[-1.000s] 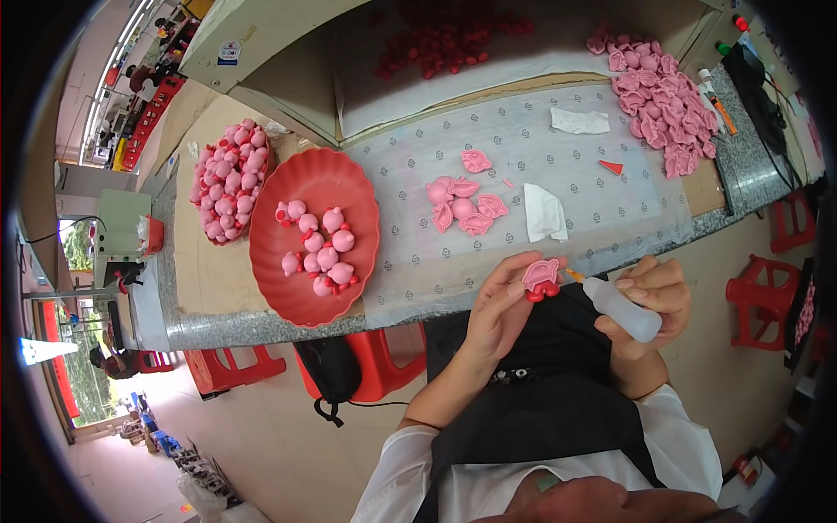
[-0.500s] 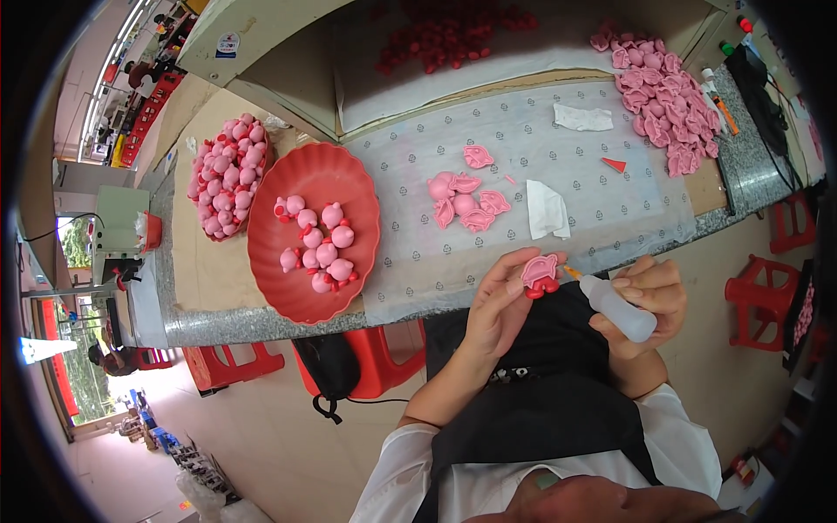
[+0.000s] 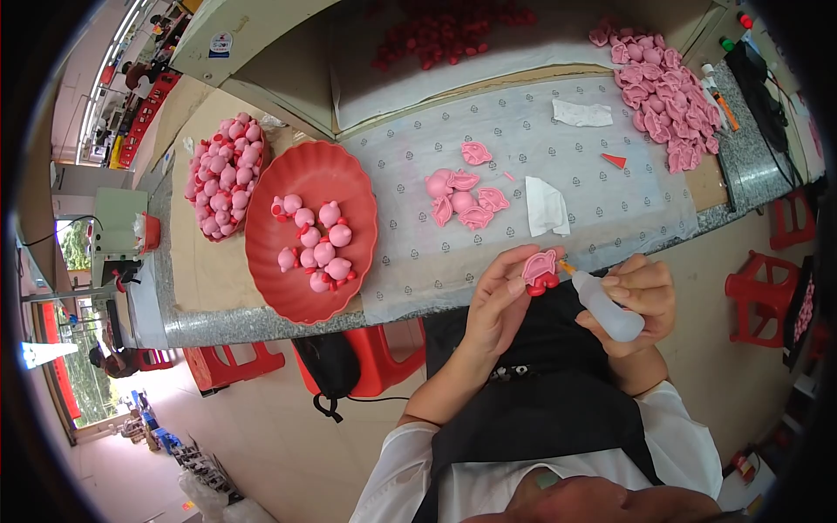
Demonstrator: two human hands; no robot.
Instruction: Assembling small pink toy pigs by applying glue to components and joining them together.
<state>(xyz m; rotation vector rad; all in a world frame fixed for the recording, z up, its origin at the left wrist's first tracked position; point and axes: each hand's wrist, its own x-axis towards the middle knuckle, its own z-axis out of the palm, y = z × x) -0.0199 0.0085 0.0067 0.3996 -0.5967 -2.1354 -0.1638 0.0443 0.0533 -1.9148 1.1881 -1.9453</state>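
Near the table's front edge, my left hand [image 3: 499, 296] pinches a small pink hollow shell with red feet [image 3: 540, 268], its open side facing up. My right hand [image 3: 638, 305] is wrapped round a translucent white squeeze bottle [image 3: 610, 309]. The bottle's thin orange nozzle [image 3: 567, 267] points at the shell's right rim; whether it touches I cannot tell. Beyond my hands, several loose pink shells and round pieces [image 3: 462, 202] lie on the white sheet, beside a folded white tissue [image 3: 547, 207].
A scalloped red plate [image 3: 359, 187] holds several pink-and-red figures [image 3: 323, 253]. Left of it is a tray heaped with similar figures [image 3: 228, 174]. Pink parts [image 3: 667, 105] are piled at the far right. Red pieces [image 3: 445, 35] lie under the shelf, and red stools [image 3: 760, 292] stand beside the table.
My right hand and the bottle have shifted slightly left. The pink shell has turned a little in my left hand, and the nozzle stays near its rim.
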